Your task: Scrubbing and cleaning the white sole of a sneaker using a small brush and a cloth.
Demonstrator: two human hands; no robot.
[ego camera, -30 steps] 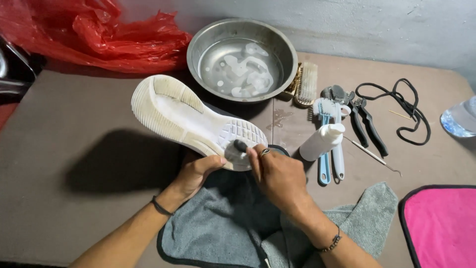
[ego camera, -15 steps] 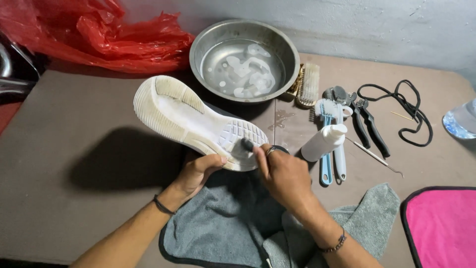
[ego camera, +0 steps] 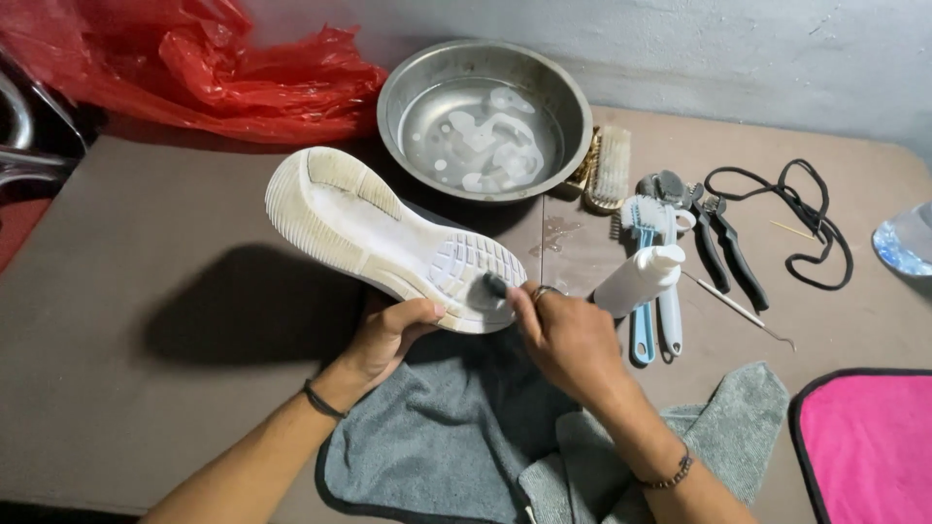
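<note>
red plastic bag (ego camera: pixel 223 73) far left | left hand (ego camera: pixel 388 335) closed on heel end of white shoe (ego camera: pixel 388 233), sole up, centre over grey towel (ego camera: pixel 447 437) | right hand (ego camera: pixel 568 340) pinched small dark brush (ego camera: pixel 493 286) against sole | metal basin (ego camera: pixel 483 121) far | white bottle (ego camera: pixel 639 279), pliers (ego camera: pixel 723 243) right

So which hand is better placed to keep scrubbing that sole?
Probably the right hand: it already presses a small dark brush against the heel end of the white shoe sole. The left hand is busy gripping the shoe's edge from below, steadying it.
</note>
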